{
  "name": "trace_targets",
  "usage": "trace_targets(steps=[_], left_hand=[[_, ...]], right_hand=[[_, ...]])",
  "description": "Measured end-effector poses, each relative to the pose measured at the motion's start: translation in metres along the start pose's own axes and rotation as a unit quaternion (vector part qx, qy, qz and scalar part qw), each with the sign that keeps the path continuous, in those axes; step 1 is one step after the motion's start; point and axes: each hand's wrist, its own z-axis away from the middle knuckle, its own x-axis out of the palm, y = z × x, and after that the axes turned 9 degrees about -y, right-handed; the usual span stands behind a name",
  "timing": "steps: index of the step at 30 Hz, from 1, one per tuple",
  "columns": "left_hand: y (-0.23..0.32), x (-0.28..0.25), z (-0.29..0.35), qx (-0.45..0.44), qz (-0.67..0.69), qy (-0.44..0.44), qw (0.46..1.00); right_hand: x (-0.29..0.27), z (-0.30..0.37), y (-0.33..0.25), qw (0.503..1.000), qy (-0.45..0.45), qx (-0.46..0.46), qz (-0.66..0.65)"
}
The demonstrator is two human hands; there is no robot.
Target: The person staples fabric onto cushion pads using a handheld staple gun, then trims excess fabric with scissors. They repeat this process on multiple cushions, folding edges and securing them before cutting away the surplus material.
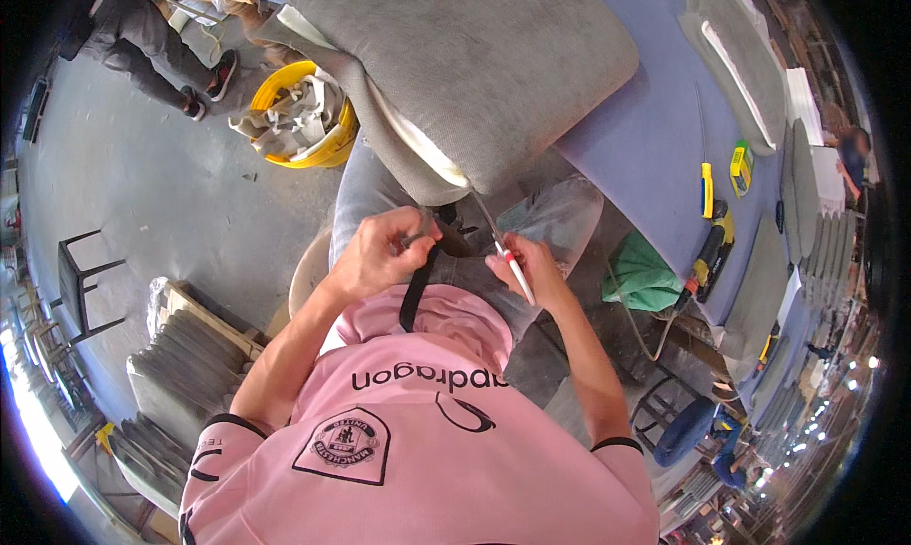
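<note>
A grey upholstered cushion [493, 61] lies over the near edge of the blue-covered table, its corner hanging above my lap. Along its left side the cover gapes, and white filling [418, 145] shows under a loose grey fabric flap [365, 118]. My right hand [537, 268] grips a screwdriver-like tool [515, 272] with a white and red handle. The thin metal shaft points up to the cushion's near corner. My left hand [387, 253] is closed just below that corner, apart from the tool. A small greyish bit shows at its fingertips, too unclear to name.
Left of the cushion stands a yellow bucket [334, 149] of fabric scraps. On the blue table [645, 156] lie a yellow-handled screwdriver [706, 190], a small yellow-green box [741, 168] and a yellow-black power tool [712, 251]. A green cloth [641, 272] hangs nearby. Another person's legs [157, 42] are at upper left.
</note>
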Motion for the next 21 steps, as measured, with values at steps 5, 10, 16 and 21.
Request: trace_targets(steps=[5, 10, 16, 21], left_hand=[[0.017, 0.002, -0.015, -0.109, 0.222, 0.041, 0.968], [0.014, 0.007, -0.043, -0.17, 0.28, 0.091, 0.941], [0.001, 0.019, -0.06, -0.187, 0.383, 0.042, 0.904], [-0.037, 0.031, -0.071, -0.136, 0.334, 0.061, 0.931]], right_hand=[[0.023, 0.038, -0.012, 0.983, -0.016, 0.034, -0.178], [0.03, 0.045, -0.029, 0.997, -0.014, 0.022, -0.078], [0.024, 0.048, -0.041, 0.996, 0.009, 0.029, -0.079], [0.021, 0.051, -0.039, 0.993, 0.01, 0.045, -0.113]])
